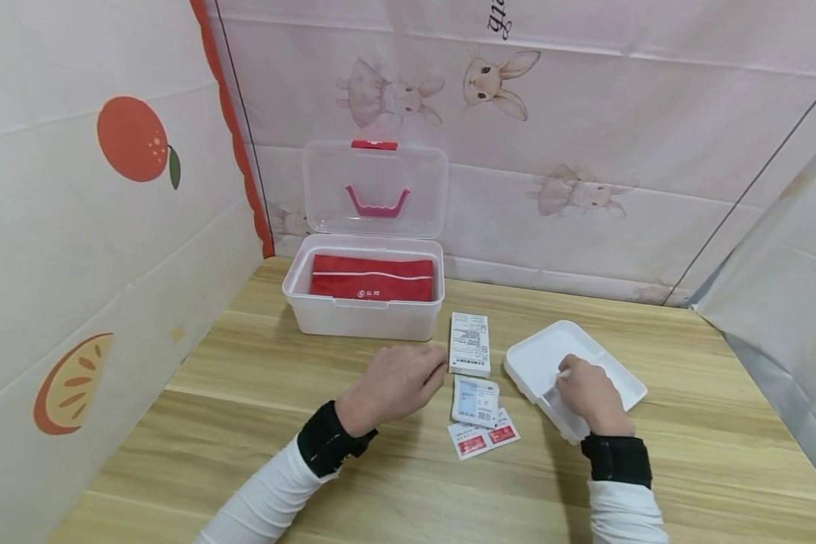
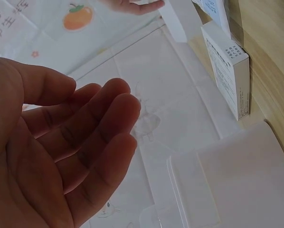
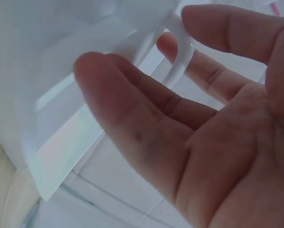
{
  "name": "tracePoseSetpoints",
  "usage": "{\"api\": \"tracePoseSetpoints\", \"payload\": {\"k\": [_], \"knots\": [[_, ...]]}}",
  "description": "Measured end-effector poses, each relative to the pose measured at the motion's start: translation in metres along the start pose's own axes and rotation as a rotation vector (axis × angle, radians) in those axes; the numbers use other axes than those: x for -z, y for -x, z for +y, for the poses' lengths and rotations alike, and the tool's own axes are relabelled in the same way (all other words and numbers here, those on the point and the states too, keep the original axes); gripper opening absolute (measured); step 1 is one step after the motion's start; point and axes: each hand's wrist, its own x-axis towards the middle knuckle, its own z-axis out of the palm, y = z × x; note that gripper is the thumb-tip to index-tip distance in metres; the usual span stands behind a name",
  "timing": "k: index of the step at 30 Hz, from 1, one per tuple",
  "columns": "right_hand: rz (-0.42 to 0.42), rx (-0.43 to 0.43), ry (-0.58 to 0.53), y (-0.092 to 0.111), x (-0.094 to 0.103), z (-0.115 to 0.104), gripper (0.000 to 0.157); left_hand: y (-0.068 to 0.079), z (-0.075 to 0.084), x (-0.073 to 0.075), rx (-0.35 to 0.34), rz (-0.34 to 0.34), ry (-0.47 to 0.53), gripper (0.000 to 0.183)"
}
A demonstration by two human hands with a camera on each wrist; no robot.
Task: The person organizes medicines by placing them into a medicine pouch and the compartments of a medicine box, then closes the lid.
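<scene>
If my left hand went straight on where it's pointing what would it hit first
Your left hand would likely meet the white, printed, rectangular cardboard box first, though the hand's height is unclear, so it might pass over.

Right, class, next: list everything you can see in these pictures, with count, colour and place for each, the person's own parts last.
Box: 1, white, back left of the table
Lid: 1, clear, standing open behind the box
Latch: 1, red, lid's top edge
Handle: 1, pinkish red, on the lid
Pouch: 1, red, in the box
Carton: 1, white, right of the box
Packet: 1, white and blue, nearer than the carton
Flat pack: 1, white and red, nearer than the packet
Tray: 1, white, right side
Table: 1, wood-coloured, underneath
Cloth: count unclear, pale, printed, around the table
Wristbands: 2, black, on the wrists
Sleeves: 2, white, on the arms
Left hand: 1, bare, beside the carton
Right hand: 1, bare, holding the tray
</scene>
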Motion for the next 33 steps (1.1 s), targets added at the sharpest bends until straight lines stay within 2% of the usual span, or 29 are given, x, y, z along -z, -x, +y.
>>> {"api": "tracePoseSetpoints", "payload": {"k": [6, 11, 16, 23, 33], "knots": [[-0.008, 0.067, 0.001, -0.002, 0.005, 0.017, 0.028, -0.001, 0.001, 0.001, 0.007, -0.012, 0.001, 0.012], [-0.061, 0.142, -0.007, -0.002, 0.008, 0.022, 0.038, -0.001, 0.001, 0.001, 0.008, -0.021, 0.005, 0.012], [-0.167, 0.185, -0.022, 0.004, 0.012, 0.011, 0.046, -0.002, 0.001, 0.000, 0.006, -0.024, -0.004, 0.011], [-0.263, 0.208, 0.002, 0.012, 0.015, -0.008, 0.040, -0.002, 0.001, 0.001, 0.021, -0.049, -0.009, 0.011], [-0.321, 0.251, 0.041, 0.022, 0.011, -0.027, 0.034, -0.002, 0.001, 0.003, 0.040, -0.083, -0.017, 0.009]]}}
